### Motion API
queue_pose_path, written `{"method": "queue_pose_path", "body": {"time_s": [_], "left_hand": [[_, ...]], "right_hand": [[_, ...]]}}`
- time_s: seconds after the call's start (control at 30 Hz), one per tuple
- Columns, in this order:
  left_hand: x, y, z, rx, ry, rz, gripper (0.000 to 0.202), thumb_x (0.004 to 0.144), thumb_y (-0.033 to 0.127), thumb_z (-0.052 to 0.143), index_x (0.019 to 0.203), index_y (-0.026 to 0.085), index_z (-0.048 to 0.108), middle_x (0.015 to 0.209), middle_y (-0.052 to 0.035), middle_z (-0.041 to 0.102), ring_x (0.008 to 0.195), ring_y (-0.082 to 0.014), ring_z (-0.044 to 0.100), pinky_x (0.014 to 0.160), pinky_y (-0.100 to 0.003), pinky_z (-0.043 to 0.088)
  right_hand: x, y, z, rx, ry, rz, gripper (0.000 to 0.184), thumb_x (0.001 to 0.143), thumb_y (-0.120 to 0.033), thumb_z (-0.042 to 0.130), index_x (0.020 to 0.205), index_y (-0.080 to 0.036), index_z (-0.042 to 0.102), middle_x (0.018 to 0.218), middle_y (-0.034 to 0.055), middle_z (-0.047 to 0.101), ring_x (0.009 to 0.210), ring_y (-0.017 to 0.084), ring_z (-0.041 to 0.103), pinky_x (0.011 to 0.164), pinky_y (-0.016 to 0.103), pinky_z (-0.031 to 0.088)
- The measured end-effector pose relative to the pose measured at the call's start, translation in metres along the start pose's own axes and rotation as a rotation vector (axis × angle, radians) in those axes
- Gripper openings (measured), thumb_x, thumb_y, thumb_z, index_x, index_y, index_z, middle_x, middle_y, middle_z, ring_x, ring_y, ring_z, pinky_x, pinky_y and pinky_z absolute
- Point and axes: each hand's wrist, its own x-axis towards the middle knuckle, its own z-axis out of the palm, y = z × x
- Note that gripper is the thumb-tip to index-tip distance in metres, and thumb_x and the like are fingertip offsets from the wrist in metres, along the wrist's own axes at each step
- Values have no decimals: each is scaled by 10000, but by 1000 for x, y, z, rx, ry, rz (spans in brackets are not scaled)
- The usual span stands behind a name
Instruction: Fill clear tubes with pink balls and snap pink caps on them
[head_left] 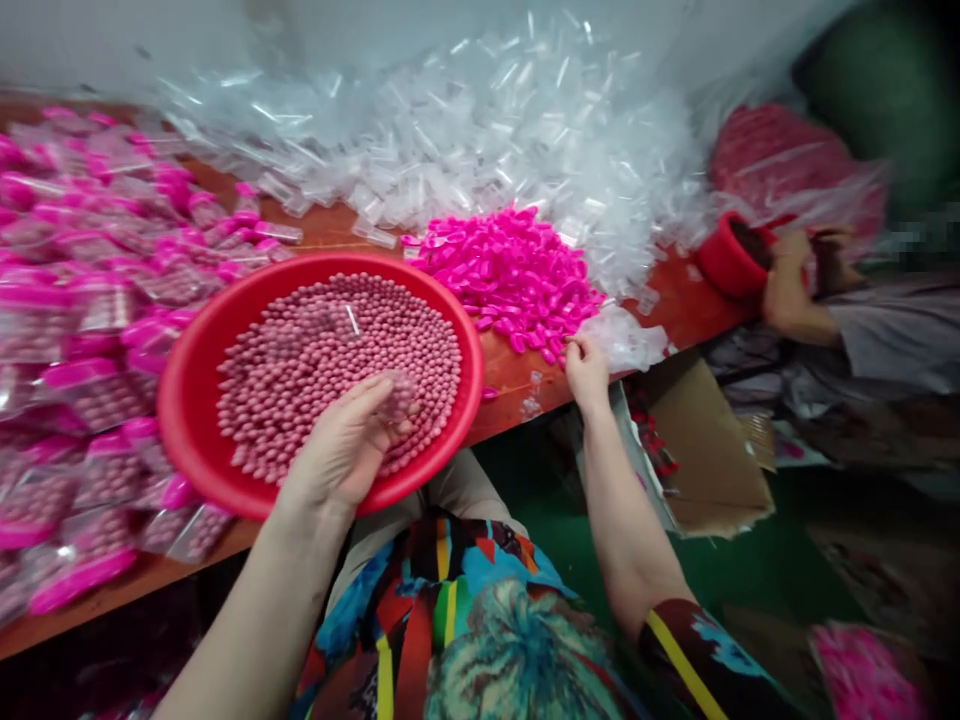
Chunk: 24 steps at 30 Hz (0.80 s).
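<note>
Glossy, see-through plastic cases [450,150] heap at 12 o'clock, shiny pink plastic caps [517,275] at 1. At 9, a smooth red plastic basin [187,405] holds satin-finish beads [300,390]; matt cardboard box [705,450] at 4, printed cloth top [420,625] at 6, smooth wood-look tabletop [506,415] centre.

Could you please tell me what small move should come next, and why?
Perhaps take a pink cap with the right hand: its fingers are beside the pink pile, while the left hand holds a clear container over the beads.
</note>
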Motion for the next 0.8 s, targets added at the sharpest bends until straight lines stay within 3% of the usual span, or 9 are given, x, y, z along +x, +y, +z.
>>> {"method": "queue_pose_path", "body": {"time_s": [0.1, 0.23, 0.37, 0.5, 0.6, 0.7, 0.8], "left_hand": [[5, 0, 2, 23, 18, -2, 111, 832, 100, 661, 920, 93, 727, 826, -37, 718, 675, -131, 678, 575, -237, 589], [5, 1, 6, 54, 54, -4, 128, 840, 85, 638, 926, 86, 733, 840, -41, 711, 665, -120, 666, 554, -225, 579], [4, 1, 6, 64, 74, 16, 127, 852, 91, 627, 924, 89, 731, 838, -53, 708, 684, -130, 663, 549, -231, 570], [1, 2, 7, 40, 48, 20, 123, 813, 97, 686, 929, 92, 724, 866, -53, 712, 719, -135, 671, 574, -228, 567], [-2, 1, 9, 23, 18, 16, 183, 766, 92, 736, 948, 102, 716, 876, -50, 717, 718, -131, 671, 583, -220, 556], [-5, -1, 10, 22, -22, 21, 220, 745, 102, 763, 958, 109, 708, 883, -58, 721, 723, -124, 665, 577, -204, 531], [-6, -4, 8, 15, -48, 30, 242, 738, 136, 788, 963, 118, 702, 878, -54, 720, 711, -115, 660, 574, -196, 512]], "right_hand": [[-5, 5, 8, -107, -13, -51, 282, 879, -296, 481, 951, -151, 711, 966, 124, 736, 934, 247, 657, 931, 420, 491], [-8, -11, 39, -169, -111, -119, 262, 887, -342, 563, 1016, -169, 712, 1040, 127, 717, 988, 256, 642, 966, 412, 477], [-9, -23, 61, -205, -117, -82, 226, 848, -295, 636, 1019, -158, 695, 1095, 160, 699, 1074, 299, 609, 1033, 478, 429], [-13, -34, 61, -87, -97, -29, 291, 898, -342, 552, 1071, -142, 674, 1019, 135, 710, 903, 234, 647, 895, 410, 527], [-24, -62, 53, 257, -185, 73, 405, 890, -436, 582, 1172, -152, 642, 923, 68, 709, 740, 166, 646, 718, 321, 560], [-41, -106, 44, 673, -377, 150, 432, 824, -437, 691, 1187, -207, 649, 907, 14, 705, 690, 125, 645, 699, 297, 563], [-58, -149, 37, 698, -459, 109, 354, 819, -370, 709, 1143, -230, 681, 891, -3, 709, 701, 114, 651, 715, 287, 569]]}}
